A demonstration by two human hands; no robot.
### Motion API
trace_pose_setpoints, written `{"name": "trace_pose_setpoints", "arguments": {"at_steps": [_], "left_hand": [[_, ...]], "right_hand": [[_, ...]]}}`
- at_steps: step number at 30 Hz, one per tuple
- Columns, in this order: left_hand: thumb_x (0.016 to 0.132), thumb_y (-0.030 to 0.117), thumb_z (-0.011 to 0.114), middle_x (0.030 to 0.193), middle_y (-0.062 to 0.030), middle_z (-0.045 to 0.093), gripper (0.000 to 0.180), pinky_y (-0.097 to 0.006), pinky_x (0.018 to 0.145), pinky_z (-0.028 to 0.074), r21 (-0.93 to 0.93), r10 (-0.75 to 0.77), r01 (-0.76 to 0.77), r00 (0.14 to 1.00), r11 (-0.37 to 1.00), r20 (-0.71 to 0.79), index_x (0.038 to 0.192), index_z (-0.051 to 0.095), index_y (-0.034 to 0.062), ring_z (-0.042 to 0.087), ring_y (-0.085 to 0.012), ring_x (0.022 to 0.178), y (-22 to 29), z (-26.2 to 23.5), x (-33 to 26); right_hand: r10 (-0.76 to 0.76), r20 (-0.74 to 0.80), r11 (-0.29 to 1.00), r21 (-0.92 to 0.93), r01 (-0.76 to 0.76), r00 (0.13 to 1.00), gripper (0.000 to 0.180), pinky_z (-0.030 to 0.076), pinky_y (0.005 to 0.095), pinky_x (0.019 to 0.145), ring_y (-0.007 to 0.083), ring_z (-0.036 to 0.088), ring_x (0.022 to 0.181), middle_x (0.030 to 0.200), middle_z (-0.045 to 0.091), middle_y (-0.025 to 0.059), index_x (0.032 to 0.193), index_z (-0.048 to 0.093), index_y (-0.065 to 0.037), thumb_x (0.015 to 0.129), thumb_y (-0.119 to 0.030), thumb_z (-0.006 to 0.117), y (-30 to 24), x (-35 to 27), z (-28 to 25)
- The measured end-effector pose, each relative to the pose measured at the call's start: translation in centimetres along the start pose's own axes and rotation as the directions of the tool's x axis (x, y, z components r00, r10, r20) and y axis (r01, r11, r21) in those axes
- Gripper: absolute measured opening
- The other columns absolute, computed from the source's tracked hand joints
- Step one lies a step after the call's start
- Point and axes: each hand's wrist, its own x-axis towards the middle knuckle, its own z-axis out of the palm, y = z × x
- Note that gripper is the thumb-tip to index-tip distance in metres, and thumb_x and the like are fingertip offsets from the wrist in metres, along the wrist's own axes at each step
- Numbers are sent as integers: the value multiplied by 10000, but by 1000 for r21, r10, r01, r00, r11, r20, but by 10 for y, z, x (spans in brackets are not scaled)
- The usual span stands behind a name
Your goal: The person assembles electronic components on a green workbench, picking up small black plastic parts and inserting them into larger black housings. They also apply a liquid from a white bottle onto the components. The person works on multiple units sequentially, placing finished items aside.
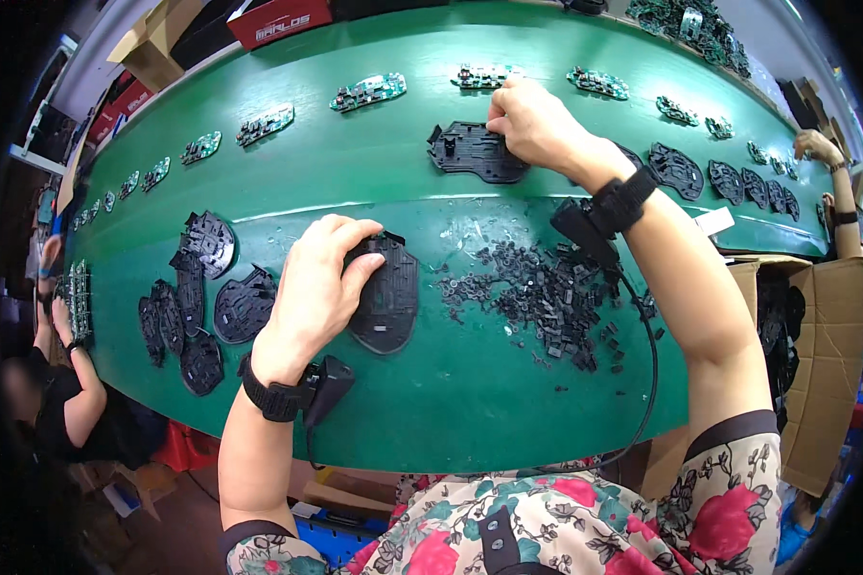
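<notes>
My left hand grips the upper end of a black plastic shell on the green table, with thumb and forefinger at its edge. Farther off, my right hand is closed, its fingers curled at the right end of a green circuit board. Whatever those fingers may hold is hidden. Just below that board lies another black plastic shell, its right end partly covered by my right hand. Both wrists wear black straps with a small black device.
Small black parts lie heaped right of centre. More black shells sit at left, others at right. Circuit boards line the far side. A cardboard box stands at right. Other people's hands appear at both sides.
</notes>
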Motion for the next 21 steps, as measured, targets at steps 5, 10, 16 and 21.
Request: {"name": "trace_pose_setpoints", "arguments": {"at_steps": [5, 10, 16, 21], "left_hand": [[834, 80, 681, 895, -126, 606, 242, -329, 674, 486, 52, 2, 1, 998, 999, -65, 1055, 631, -4, 597, -247, 741, -8, 6, -4], [818, 100, 714, 782, -102, 567, 234, -310, 597, 464, 97, -5, 22, 985, 995, -171, 1013, 639, -8, 547, -196, 626, -17, 1, -3], [804, 195, 723, 744, -147, 614, 241, -374, 637, 489, 132, -176, 224, 936, 965, -305, 923, 671, -8, 607, -265, 669, -38, -19, 32], [808, 279, 708, 767, -157, 674, 300, -367, 708, 516, 116, -351, 401, 884, 909, -308, 926, 700, 3, 663, -282, 724, -54, -14, 66]], "right_hand": [[18, -5, 998, 65, -18, 1000, 110, 519, 418, 785, 370, 649, 862, 852, 657, 232, 799, 686, 17, 788, -91, 669, 6, 12, 13], [141, 29, 984, 104, -143, 990, 210, 533, 397, 748, 333, 673, 797, 806, 679, 210, 801, 701, -6, 728, -194, 760, 5, 16, 4], [216, 228, 975, -7, -220, 949, 325, 541, 387, 748, 318, 685, 811, 818, 692, 205, 812, 705, 9, 698, -278, 807, 9, 34, -8], [158, 222, 984, 43, -171, 962, 224, 509, 352, 662, 226, 642, 726, 756, 668, 127, 802, 665, -8, 720, -175, 789, 11, 28, -9]]}}
